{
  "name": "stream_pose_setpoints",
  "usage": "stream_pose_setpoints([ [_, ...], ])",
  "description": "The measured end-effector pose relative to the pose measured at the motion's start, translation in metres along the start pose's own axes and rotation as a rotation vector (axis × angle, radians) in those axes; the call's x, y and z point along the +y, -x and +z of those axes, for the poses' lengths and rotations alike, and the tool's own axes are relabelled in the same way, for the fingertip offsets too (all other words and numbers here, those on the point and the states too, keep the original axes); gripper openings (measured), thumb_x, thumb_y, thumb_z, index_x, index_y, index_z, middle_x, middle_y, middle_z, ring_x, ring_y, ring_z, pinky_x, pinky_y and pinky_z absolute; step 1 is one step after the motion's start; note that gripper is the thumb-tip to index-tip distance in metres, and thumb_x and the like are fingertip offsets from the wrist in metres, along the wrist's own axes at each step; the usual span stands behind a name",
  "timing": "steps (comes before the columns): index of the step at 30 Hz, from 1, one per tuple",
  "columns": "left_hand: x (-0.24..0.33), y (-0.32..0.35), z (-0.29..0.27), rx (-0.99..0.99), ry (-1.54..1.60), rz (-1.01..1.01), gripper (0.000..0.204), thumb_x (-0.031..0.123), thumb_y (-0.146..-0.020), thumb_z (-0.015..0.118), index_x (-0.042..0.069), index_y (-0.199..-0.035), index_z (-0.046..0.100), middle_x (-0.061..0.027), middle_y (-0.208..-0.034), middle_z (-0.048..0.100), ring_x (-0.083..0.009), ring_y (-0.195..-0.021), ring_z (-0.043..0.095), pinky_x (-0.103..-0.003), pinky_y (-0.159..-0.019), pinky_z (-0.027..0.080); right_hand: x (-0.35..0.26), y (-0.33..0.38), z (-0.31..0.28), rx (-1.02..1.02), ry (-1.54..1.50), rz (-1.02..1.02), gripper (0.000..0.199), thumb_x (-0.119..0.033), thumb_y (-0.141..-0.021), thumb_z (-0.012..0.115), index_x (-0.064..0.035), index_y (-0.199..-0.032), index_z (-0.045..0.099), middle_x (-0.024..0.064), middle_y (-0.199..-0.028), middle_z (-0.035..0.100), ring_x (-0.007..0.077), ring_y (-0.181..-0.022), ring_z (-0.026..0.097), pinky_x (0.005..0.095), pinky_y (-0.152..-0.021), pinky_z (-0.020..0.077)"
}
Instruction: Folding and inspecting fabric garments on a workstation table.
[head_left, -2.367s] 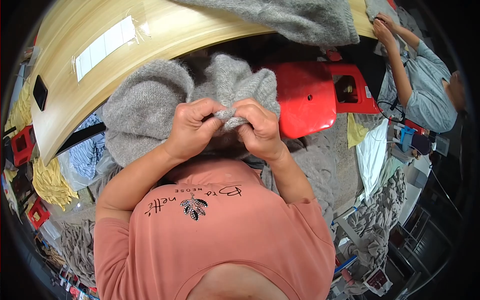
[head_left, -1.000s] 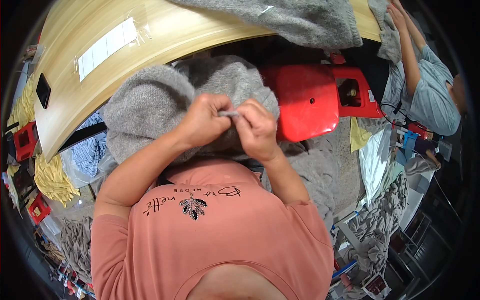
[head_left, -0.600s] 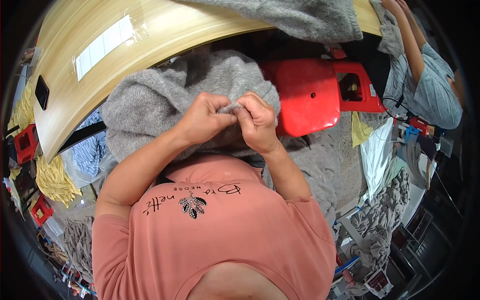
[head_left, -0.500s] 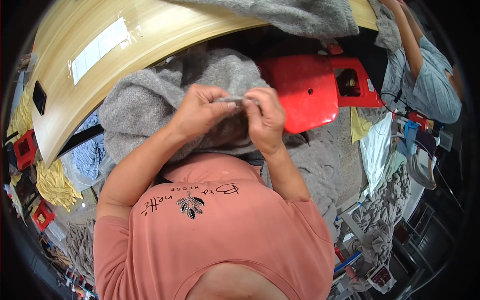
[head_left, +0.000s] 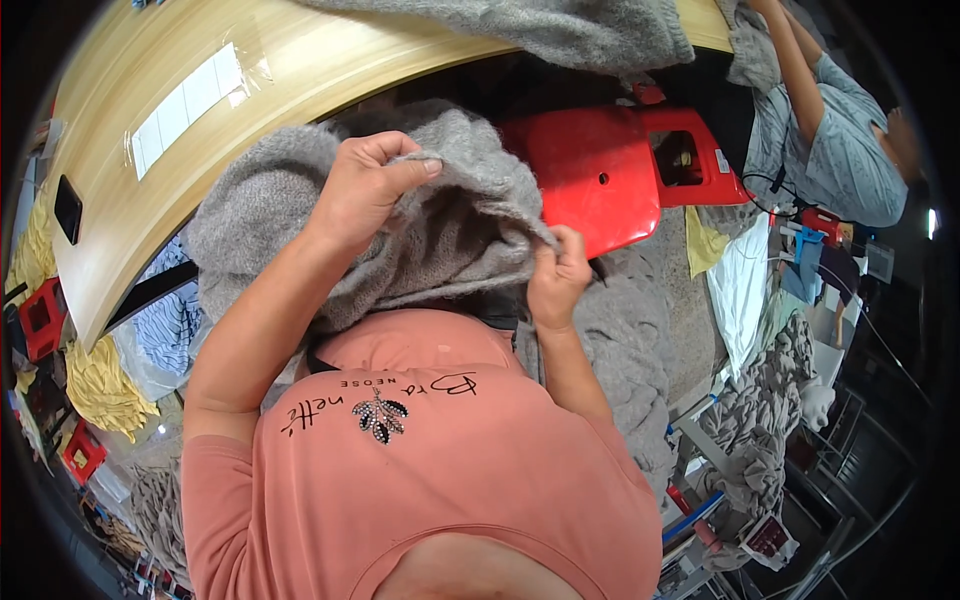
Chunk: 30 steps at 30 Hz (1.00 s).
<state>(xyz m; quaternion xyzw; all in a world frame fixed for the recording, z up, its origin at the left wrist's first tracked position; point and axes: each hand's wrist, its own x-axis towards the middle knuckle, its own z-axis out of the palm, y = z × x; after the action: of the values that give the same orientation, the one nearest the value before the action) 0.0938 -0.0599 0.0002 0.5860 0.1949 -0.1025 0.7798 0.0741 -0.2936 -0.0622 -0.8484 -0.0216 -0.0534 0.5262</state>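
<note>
The grey knit garment (head_left: 265,215) lies bunched across your lap, between your body and the near edge of the worktop (head_left: 340,60), with its folds piled mostly toward your left. You have one of its edges drawn out between both hands, and a slack, shadowed hollow of knit sags below that edge.

Your left hand (head_left: 370,190) has its grip closed on the fabric, thumb pressed along the upper part of the edge. Your right hand (head_left: 558,275), lower and nearer the red stool (head_left: 600,220), pinches the other end in its grip.

As far as shows, the handling looks to be midway: this stretch of edge is in hand and spread, while the rest of the garment is neither laid flat nor folded, and none of it has been set aside. How much of the edge you have gone over cannot be told, nor whether any part is finished, since the folds hide most of it.

Further out, another grey knit piece (head_left: 590,35) rests on the worktop beyond your reach of work, apart from your hands. A phone (head_left: 67,208) and a white paper strip (head_left: 187,110) lie to the left. More grey fabric (head_left: 630,350) is heaped at your right side.
</note>
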Motion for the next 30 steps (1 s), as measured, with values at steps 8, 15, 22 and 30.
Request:
stream_pose_setpoints([
  [8,0.019,0.015,0.027,-0.246,-0.332,0.412,0.016,0.004,-0.069,0.063,-0.004,-0.063,0.052,-0.0064,-0.068,0.049,-0.0133,-0.065,0.045,-0.028,-0.056,0.036,-0.101,-0.018,-0.011,-0.362,0.041,-0.969,0.033,0.013,-0.061,0.055,0.0024,-0.092,0.055,0.0137,-0.077,0.056,0.0270,-0.061,0.055,0.0361,-0.053,0.0478],
  [15,0.005,0.021,0.021,-0.359,-0.164,0.149,0.019,0.008,-0.081,0.058,-0.001,-0.064,0.054,0.0031,-0.054,0.046,-0.0028,-0.051,0.038,-0.022,-0.043,0.030,-0.078,-0.023,0.007,-0.181,0.112,-0.939,0.031,0.012,-0.063,0.055,0.0030,-0.092,0.052,0.0157,-0.077,0.056,0.0278,-0.061,0.056,0.0342,-0.050,0.0469],
  [22,-0.004,0.025,0.021,-0.166,-0.107,0.094,0.010,0.006,-0.082,0.060,-0.002,-0.076,0.062,0.0009,-0.057,0.054,-0.0045,-0.050,0.046,-0.019,-0.044,0.036,-0.067,-0.030,0.023,-0.141,0.096,-0.934,0.032,0.013,-0.060,0.054,0.0047,-0.091,0.051,0.0170,-0.075,0.056,0.0284,-0.061,0.057,0.0339,-0.050,0.0469],
  [30,-0.021,0.032,0.014,0.008,-0.297,0.354,0.004,0.000,-0.079,0.059,-0.002,-0.081,0.063,-0.0008,-0.065,0.058,-0.0049,-0.057,0.051,-0.019,-0.049,0.042,-0.074,-0.042,0.031,-0.361,-0.071,-0.641,0.028,0.013,-0.061,0.054,0.0006,-0.087,0.055,0.0134,-0.079,0.057,0.0243,-0.067,0.057,0.0300,-0.057,0.0465],
])
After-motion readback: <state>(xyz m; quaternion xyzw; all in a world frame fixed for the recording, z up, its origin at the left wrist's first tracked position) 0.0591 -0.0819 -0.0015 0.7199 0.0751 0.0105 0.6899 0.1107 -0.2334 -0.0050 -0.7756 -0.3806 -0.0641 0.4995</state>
